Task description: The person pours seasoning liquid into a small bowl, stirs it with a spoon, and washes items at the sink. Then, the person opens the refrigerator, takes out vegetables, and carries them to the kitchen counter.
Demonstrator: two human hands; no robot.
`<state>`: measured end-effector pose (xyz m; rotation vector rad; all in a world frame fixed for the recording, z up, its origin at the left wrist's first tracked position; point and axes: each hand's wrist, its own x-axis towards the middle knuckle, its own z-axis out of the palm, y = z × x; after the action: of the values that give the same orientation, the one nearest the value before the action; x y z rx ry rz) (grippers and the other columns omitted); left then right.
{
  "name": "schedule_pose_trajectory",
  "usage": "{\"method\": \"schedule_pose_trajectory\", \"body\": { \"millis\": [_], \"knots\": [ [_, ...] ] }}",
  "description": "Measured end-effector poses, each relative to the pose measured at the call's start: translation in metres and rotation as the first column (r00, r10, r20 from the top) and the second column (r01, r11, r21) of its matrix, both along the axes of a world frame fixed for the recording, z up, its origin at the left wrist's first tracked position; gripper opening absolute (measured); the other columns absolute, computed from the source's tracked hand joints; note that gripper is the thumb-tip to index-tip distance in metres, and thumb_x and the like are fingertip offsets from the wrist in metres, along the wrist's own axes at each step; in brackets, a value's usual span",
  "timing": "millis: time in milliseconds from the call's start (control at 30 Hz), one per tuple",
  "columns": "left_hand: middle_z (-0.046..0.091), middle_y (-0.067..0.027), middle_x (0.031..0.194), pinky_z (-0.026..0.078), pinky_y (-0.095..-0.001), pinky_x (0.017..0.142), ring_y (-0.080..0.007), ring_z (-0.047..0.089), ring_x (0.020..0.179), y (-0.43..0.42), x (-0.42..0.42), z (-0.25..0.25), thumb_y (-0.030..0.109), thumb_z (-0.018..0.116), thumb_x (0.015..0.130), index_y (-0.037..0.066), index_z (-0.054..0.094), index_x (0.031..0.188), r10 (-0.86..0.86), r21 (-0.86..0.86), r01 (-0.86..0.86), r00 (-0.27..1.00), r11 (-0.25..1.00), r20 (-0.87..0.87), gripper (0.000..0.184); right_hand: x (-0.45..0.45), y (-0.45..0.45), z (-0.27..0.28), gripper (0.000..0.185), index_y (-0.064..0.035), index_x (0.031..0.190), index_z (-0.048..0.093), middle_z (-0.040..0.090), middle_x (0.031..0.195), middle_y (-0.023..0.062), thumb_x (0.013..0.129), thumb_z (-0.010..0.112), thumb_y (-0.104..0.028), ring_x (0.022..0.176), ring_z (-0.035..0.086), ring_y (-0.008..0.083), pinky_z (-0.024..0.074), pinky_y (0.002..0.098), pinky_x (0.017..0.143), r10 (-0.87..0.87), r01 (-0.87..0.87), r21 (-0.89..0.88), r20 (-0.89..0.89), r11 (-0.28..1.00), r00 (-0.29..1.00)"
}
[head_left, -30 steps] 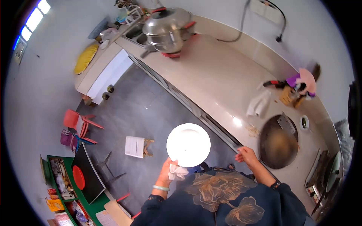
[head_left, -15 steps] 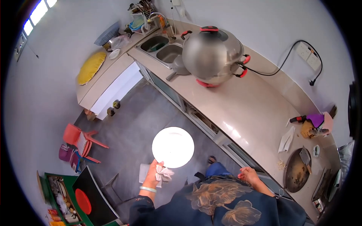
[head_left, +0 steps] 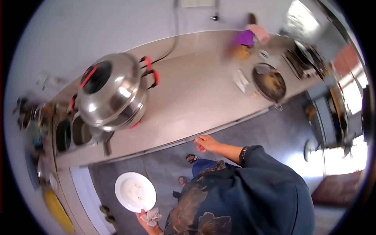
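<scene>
A white plate (head_left: 122, 192) with a wide rim is at the lower left of the head view, over the floor. A few pale bits and small dark specks lie in its middle. My left hand (head_left: 145, 220) grips the plate by its near rim, with a crumpled pale cloth (head_left: 152, 216) against the same hand. My right hand (head_left: 204, 143) hangs in front of the counter's front edge, apart from everything. Its fingers are loosely curled in, and nothing shows in them.
The long counter (head_left: 188, 94) bears a large steel steamer pot (head_left: 113, 98) with red handles, a saucepan (head_left: 102, 137) and a sink (head_left: 81, 131) at left. A round dark pan (head_left: 270, 88), a folded white paper (head_left: 240, 81) and a gas stove (head_left: 299, 64) are at right.
My view has swung to the right along the counter, bringing the stove and doorway in. The plate, still in my left hand, now tilts so its inside shows. My right hand has come forward.
</scene>
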<state>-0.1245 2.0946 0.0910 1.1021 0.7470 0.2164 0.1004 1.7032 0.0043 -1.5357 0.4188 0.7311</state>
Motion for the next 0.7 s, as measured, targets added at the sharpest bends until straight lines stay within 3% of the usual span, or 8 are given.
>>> {"method": "schedule_pose_trajectory", "body": {
  "millis": [33,167,200,300,400,567,667,700],
  "knots": [
    [0.056,-0.0185,0.115,0.049,-0.0349,0.077,-0.0262,0.059,0.093,0.014,0.006,-0.006,0.011,0.052,0.088,-0.003,0.041,0.129,-0.04,0.026,0.04,0.999,0.999,-0.02,0.045,-0.006,-0.004,-0.003,0.034,-0.0027,0.106,0.057,0.062,0.087,0.0096,0.093,0.05,-0.034,0.074,0.063,0.0161,0.0518,0.028,0.06,-0.072,0.072,-0.006,0.016,0.997,0.997],
    [0.06,-0.0219,0.096,0.055,-0.0312,0.051,-0.0278,0.065,0.072,0.051,0.037,0.004,0.017,0.052,0.091,-0.003,0.03,0.129,-0.459,0.202,0.506,0.856,0.838,-0.24,0.049,-0.065,-0.046,-0.016,0.03,-0.003,0.109,0.058,0.062,0.088,0.0086,0.09,0.055,-0.026,0.075,0.062,0.0162,0.0523,0.0292,0.06,-0.372,0.376,-0.17,0.055,0.911,0.927],
    [0.057,-0.0235,0.102,0.055,-0.0296,0.051,-0.0285,0.065,0.07,0.041,0.047,0.028,0.015,0.055,0.088,-0.006,0.037,0.124,-0.464,0.125,0.503,0.85,0.855,-0.248,0.045,-0.08,-0.059,-0.017,0.03,-0.0029,0.11,0.058,0.062,0.089,0.0082,0.09,0.056,-0.025,0.076,0.062,0.016,0.0523,0.0296,0.061,-0.438,0.443,-0.197,0.068,0.875,0.896],
    [0.058,-0.022,0.1,0.056,-0.0386,0.061,-0.0313,0.065,0.076,0.036,0.077,0.037,0.018,0.057,0.086,-0.007,0.046,0.119,-0.666,0.204,0.734,0.676,0.648,-0.316,0.042,-0.11,-0.103,-0.015,0.031,-0.0024,0.111,0.058,0.062,0.091,0.0069,0.087,0.06,-0.021,0.078,0.06,0.0152,0.0523,0.0301,0.062,-0.596,0.609,-0.257,0.136,0.751,0.792],
    [0.056,-0.0193,0.117,0.048,-0.0372,0.083,-0.028,0.059,0.098,0.017,0.101,0.006,0.009,0.053,0.087,-0.003,0.04,0.13,-0.545,-0.163,0.534,0.838,0.83,-0.035,0.047,-0.121,-0.14,-0.019,0.032,-0.002,0.112,0.058,0.062,0.092,0.006,0.086,0.061,-0.02,0.081,0.058,0.0142,0.0516,0.0295,0.063,-0.696,0.732,-0.279,0.233,0.622,0.68],
    [0.055,-0.02,0.119,0.048,-0.0383,0.086,-0.0289,0.059,0.101,-0.034,0.136,0.008,0.006,0.057,0.084,-0.005,0.041,0.129,-0.6,-0.21,0.584,0.8,0.784,-0.011,0.049,-0.097,-0.21,-0.028,0.031,-0.0016,0.107,0.061,0.062,0.089,0.0051,0.083,0.065,-0.022,0.079,0.057,0.0119,0.0501,0.0276,0.059,-0.76,0.845,-0.298,0.374,0.444,0.531],
    [0.056,-0.0195,0.117,0.049,-0.0379,0.085,-0.0286,0.06,0.099,-0.072,0.156,0.015,0.007,0.057,0.084,-0.004,0.042,0.128,-0.613,-0.216,0.59,0.788,0.778,-0.058,0.048,-0.058,-0.258,-0.031,0.036,-0.0012,0.115,0.058,0.061,0.088,0.0048,0.085,0.064,-0.021,0.08,0.056,0.0111,0.0491,0.027,0.061,-0.763,0.852,-0.311,0.387,0.421,0.518],
    [0.057,-0.0192,0.116,0.049,-0.0378,0.084,-0.0285,0.06,0.099,-0.084,0.163,0.017,0.007,0.057,0.085,-0.004,0.042,0.128,-0.618,-0.217,0.593,0.783,0.775,-0.07,0.047,-0.044,-0.282,-0.048,0.038,-0.0015,0.114,0.058,0.062,0.092,0.0082,0.084,0.064,-0.024,0.083,0.058,0.0164,0.0493,0.0297,0.066,-0.703,0.837,-0.376,0.461,0.398,0.542]
  ]
}}
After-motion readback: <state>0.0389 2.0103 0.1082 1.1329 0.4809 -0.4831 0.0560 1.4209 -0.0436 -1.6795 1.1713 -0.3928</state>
